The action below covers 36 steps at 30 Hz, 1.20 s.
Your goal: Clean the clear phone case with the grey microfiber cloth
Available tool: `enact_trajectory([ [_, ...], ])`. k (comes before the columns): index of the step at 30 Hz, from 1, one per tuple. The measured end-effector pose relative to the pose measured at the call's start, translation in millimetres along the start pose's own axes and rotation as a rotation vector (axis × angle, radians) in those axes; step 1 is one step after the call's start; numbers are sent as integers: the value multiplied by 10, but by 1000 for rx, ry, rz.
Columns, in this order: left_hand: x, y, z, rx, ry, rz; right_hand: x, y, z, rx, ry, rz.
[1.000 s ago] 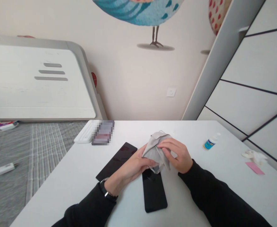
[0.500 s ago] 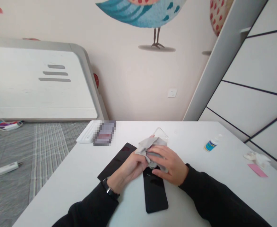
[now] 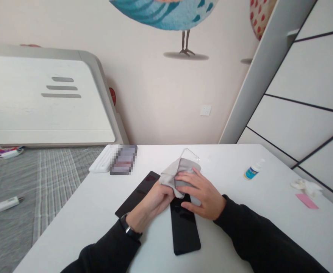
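A grey cloth [image 3: 174, 171] is bunched between both hands over the far end of a black phone [image 3: 184, 229] lying flat on the white table [image 3: 271, 220]. My left hand [image 3: 154, 201] grips the cloth's left side. My right hand [image 3: 200, 191] presses flat on the cloth, fingers pointing left. A clear plastic piece [image 3: 190, 154] pokes out just behind the cloth. A second flat black slab [image 3: 135, 195] lies to the left, partly under my left wrist.
A small blue-labelled bottle [image 3: 252, 170] lies at the right, with a pink slip [image 3: 306, 201] and crumpled white tissue [image 3: 305, 185] near the right edge. A white tray [image 3: 103, 163] and a blurred box [image 3: 123, 159] sit at the far left corner. A bed lies to the left.
The cloth went from raised and bunched to pressed down on the phone's far end; my right hand slid left over it and flattened. The clear plastic piece behind it came into sight.
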<state>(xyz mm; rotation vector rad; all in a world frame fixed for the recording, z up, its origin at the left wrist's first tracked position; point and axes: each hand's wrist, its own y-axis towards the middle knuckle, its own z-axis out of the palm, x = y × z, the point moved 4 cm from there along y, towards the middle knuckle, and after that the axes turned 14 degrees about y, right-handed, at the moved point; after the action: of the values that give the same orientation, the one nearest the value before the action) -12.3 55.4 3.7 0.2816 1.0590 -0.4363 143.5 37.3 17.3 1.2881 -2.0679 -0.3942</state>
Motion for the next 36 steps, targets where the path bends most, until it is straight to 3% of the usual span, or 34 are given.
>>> enact_trajectory([
  [6,-139,-34,89,63,2,4,-141,-28,-146,-218,-118,206],
  [11,-192,-58,155,146,3,-15,-158,-61,-120,-273,-148,250],
  [20,-84,-92,182,188,-21,-76,-185,-76,-57,-246,-152,252],
  [26,-85,-82,67,84,-4,-57,18,-23,51,34,-13,-9],
  [28,-84,-70,45,69,1,-58,37,-17,52,80,-22,-24],
  [33,-96,-81,82,94,-16,-85,-188,-60,-90,-94,-180,169],
  [36,-128,-103,111,116,-41,-110,-232,-77,-98,-128,-193,198],
])
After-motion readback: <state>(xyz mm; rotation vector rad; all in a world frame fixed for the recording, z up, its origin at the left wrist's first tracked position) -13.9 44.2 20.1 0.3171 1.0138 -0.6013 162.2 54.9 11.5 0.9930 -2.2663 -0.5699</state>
